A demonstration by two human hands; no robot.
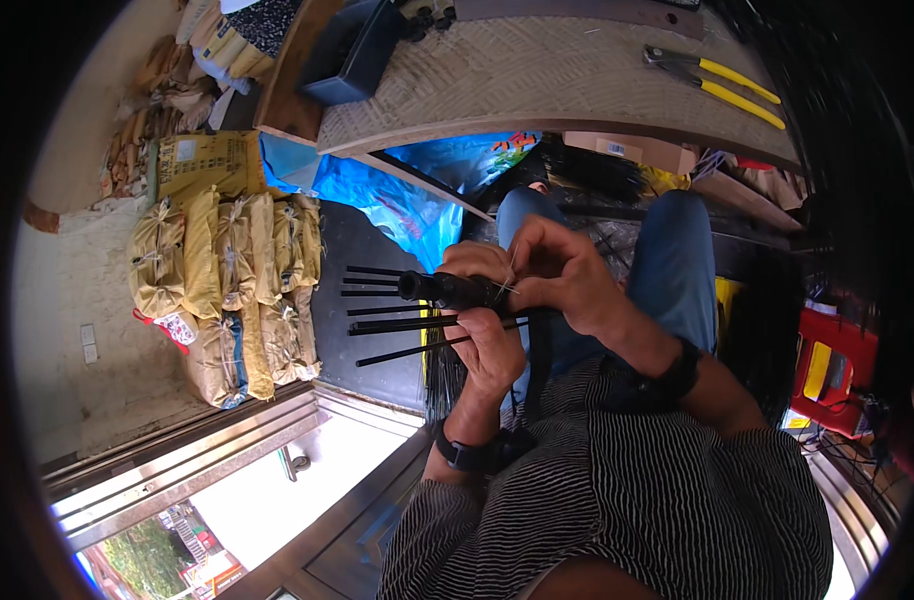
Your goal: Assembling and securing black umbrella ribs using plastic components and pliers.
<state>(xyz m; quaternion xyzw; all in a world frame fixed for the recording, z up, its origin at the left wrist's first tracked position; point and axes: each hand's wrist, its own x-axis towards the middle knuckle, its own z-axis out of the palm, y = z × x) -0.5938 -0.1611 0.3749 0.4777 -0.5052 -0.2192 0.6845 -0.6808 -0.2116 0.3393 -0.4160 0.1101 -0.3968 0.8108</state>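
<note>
My left hand (pixel 493 352) is wrapped round a black umbrella frame (pixel 455 291) held above my lap. Its hollow round end points left, and several thin black ribs stick out that way around it. Close beside it, the fingertips of my right hand (pixel 565 278) are pinched together on a thin pale thread (pixel 512 268). The thread crosses the frame by the left fingers. How it is fastened there cannot be made out.
Ahead stands a workbench (pixel 537 75) bearing yellow-handled pliers (pixel 717 85) and a dark bin (pixel 352 55). Brown wrapped bundles (pixel 242 260) are stacked to the left. Blue plastic bags (pixel 387 205) lie below the bench edge. A red plastic stool (pixel 827 375) is at the right.
</note>
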